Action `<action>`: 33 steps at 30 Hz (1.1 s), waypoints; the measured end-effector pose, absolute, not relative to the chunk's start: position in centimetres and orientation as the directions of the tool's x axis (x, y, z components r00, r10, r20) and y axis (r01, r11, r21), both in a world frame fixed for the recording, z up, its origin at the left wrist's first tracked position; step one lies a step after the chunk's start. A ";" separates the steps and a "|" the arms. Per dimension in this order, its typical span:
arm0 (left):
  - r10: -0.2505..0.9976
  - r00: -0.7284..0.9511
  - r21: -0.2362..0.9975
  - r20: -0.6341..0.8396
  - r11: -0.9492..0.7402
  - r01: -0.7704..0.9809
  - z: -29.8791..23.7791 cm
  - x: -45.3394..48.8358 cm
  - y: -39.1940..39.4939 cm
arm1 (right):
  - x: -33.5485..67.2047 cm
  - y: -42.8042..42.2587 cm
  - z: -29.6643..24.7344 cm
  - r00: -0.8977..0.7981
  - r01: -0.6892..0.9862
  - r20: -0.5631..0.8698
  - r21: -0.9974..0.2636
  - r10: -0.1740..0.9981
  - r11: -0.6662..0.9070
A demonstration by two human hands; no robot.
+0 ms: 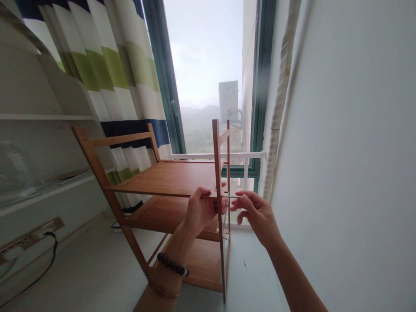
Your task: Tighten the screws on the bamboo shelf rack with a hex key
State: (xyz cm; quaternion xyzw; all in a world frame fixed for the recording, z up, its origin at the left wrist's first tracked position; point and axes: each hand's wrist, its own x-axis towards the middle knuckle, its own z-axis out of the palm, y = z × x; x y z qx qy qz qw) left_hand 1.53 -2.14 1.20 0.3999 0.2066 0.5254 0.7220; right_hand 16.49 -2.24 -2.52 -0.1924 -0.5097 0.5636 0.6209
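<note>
At the front right corner of the wooden shelf's top board (175,177), the left hand (200,204) is clamped on the board's edge, fingertips reaching past the post (216,160). The right hand (256,212) pinches a thin metal rod (231,197) between thumb and fingertips, its tip at the post's outer side. Pushed at a slant, the rod could slip — perhaps into those left fingertips; a slack left grip could let the corner shift.

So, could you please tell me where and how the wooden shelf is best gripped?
Probably by its near right post, above the top board, coming from the right: the post is slim and nearly upright there, and rises clear of the left hand.
</note>
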 end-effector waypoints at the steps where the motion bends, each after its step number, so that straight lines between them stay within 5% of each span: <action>1: 0.924 0.362 0.798 0.122 0.126 -0.589 1.2 1.5 -2.2 | 16.6 -2.3 -2.5 -0.129 -0.442 0.427 -0.833 0.895 0.333; 5: 0.921 0.366 0.808 0.131 0.115 -0.577 1.2 1.5 -2.1 | 16.9 -2.8 -1.7 -0.156 -0.255 0.353 -0.917 0.923 0.308; 10: 0.922 0.366 0.810 0.126 0.117 -0.574 1.2 1.4 -2.1 | 16.9 -2.8 -1.0 -0.253 -0.260 0.235 -0.951 0.939 0.168; 16: 0.917 0.378 0.809 0.129 0.123 -0.575 1.1 1.3 -2.0 | 17.5 -2.1 -1.8 -0.113 -0.411 0.455 -0.831 0.883 0.376; 25: 0.914 0.382 0.813 0.134 0.119 -0.570 1.0 1.3 -1.9 | 18.2 -1.9 -3.4 -0.163 -0.415 0.504 -0.815 0.848 0.404; 29: 0.921 0.366 0.821 0.130 0.107 -0.561 1.2 1.4 -2.1 | 17.6 -2.5 -2.0 -0.064 -0.338 0.441 -0.854 0.895 0.396; 33: 0.919 0.370 0.816 0.136 0.107 -0.568 1.2 1.4 -2.1 | 16.8 -2.4 -1.2 -0.129 -0.436 0.292 -0.875 0.948 0.210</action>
